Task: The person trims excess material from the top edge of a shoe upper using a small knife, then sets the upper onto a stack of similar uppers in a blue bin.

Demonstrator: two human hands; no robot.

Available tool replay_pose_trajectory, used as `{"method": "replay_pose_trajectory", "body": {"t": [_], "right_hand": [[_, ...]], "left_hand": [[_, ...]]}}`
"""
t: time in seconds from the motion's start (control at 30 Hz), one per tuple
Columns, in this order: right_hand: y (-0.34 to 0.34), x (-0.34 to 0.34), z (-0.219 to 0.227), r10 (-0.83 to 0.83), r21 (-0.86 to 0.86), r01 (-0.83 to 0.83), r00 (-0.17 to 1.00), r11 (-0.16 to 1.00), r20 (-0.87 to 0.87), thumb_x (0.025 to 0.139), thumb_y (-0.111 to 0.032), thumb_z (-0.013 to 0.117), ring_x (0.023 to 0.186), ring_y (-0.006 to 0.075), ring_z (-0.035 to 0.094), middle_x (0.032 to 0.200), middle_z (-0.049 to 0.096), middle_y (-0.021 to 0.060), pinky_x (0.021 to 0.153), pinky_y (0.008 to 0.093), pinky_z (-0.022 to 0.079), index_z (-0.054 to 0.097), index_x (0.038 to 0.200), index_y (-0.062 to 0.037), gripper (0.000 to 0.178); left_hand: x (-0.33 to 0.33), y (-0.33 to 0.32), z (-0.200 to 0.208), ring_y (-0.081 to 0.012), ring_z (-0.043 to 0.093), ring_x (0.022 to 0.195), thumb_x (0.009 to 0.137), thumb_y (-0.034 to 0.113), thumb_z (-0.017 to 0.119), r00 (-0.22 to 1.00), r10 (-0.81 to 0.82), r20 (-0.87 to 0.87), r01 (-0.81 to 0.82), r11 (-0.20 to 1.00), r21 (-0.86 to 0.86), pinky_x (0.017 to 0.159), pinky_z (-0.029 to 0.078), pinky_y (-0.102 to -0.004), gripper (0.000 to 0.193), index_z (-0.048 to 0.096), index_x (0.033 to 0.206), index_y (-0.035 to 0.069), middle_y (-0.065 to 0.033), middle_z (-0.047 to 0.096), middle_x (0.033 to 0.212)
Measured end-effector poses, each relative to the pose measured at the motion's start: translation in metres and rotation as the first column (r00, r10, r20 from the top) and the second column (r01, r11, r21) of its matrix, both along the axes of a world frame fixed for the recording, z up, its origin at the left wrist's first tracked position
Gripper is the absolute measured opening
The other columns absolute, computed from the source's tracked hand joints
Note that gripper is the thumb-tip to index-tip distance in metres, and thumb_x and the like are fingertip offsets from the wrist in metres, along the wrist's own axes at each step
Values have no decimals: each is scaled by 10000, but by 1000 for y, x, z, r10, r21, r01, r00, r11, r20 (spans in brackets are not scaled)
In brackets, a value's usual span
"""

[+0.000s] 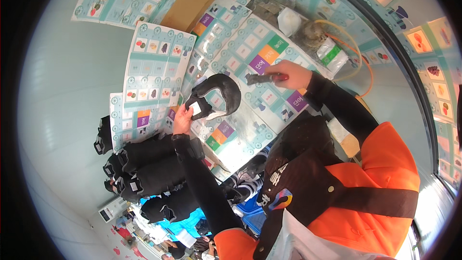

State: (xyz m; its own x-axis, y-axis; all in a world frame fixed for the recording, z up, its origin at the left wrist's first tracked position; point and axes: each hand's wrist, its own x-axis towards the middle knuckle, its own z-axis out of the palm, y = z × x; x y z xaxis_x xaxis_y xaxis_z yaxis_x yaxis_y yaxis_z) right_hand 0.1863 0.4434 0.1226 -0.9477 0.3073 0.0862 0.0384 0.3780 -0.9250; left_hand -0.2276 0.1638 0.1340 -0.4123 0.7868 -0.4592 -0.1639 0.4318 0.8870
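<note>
My left hand (182,119) is closed on one end of a black curved piece (227,88), which looks like soft padded material bent into a hook. A small white label and a pale edge show on it. It is held over the worktable (236,139), which is covered with printed sheets. My right hand (293,76) is wrapped round the red handle of a brush (260,79). The dark grey brush head points left toward the black piece, with a gap between them.
Several black rolled pieces (154,159) are stacked left of my left forearm. A white cup-like container (289,21) and a white and green packet (332,57) stand at the back right, beside yellow and orange hoses (360,50). A brown cardboard panel (189,4) leans behind the table.
</note>
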Motion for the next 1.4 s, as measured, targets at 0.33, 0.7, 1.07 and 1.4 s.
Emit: {"method": "replay_pose_trajectory", "body": {"t": [0.33, 0.7, 1.07, 1.4], "right_hand": [[7, -7, 18, 49, 91, -43, 996, 995, -72, 753, -60, 656, 830, 394, 654, 815, 660, 151, 700, 475, 474, 644, 980, -80, 229], [4, -14, 11, 199, 118, -204, 979, 972, 53, 756, -66, 634, 739, 376, 630, 741, 621, 127, 662, 459, 456, 618, 928, -67, 173], [9, -8, -10, 131, -1, -132, 984, 991, 122, 775, -68, 600, 789, 399, 643, 798, 652, 169, 695, 436, 475, 625, 938, -47, 166], [12, 0, -190, -173, -80, 201, 947, 976, 269, 857, 23, 613, 949, 275, 643, 1021, 637, 142, 856, 378, 505, 496, 1426, 51, 581]], "left_hand": [[-19, 23, 10, -51, 595, 875, 1006, 67, 615, 920, -210, -332, 168, 974, -151, 774, 470, -217, 220, 639, 1222, 30, 20, 681, 988], [10, 31, 4, -187, 671, 908, 954, 149, 663, 687, -408, -601, 233, 908, -349, 831, 505, -315, 229, 672, 1161, 50, -70, 719, 979], [12, -12, -21, -144, 679, 1038, 984, 78, 656, 839, -216, -499, 130, 971, -202, 960, 501, -282, 280, 656, 1250, -8, -65, 723, 1107], [127, -143, -47, -346, 649, 1098, 1013, 332, 639, 850, -56, -524, -176, 908, -381, 960, 503, -406, 407, 625, 1243, -4, -170, 691, 1172]]}}
